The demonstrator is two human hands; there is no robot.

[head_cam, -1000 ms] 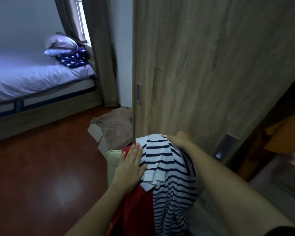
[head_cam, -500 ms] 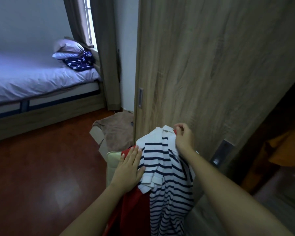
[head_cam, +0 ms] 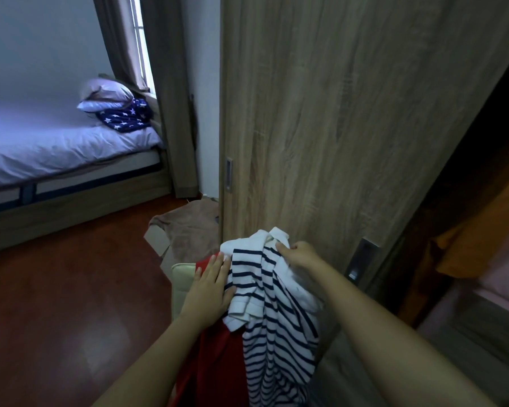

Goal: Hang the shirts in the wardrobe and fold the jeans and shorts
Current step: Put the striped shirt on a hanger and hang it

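Low in the middle of the frame, the right hand [head_cam: 301, 255] has its grip pinched on the collar end of the striped shirt [head_cam: 276, 333]. The shirt drapes over a red garment [head_cam: 218, 362] before the wooden wardrobe door [head_cam: 335, 127]. The left hand [head_cam: 210, 289] lies flat, grip released, fingers straight across red cloth and stripes. A bed [head_cam: 56, 148] sits upper left.

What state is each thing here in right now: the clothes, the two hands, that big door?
striped shirt, bunched, held up by its top edge
right hand, pinches the striped shirt
left hand, flat on the red garment, fingers straight
red garment, draped, under the left hand
wardrobe door, slid aside, gap at its right
orange garment, inside that gap
brown cloth, crumpled on the floor
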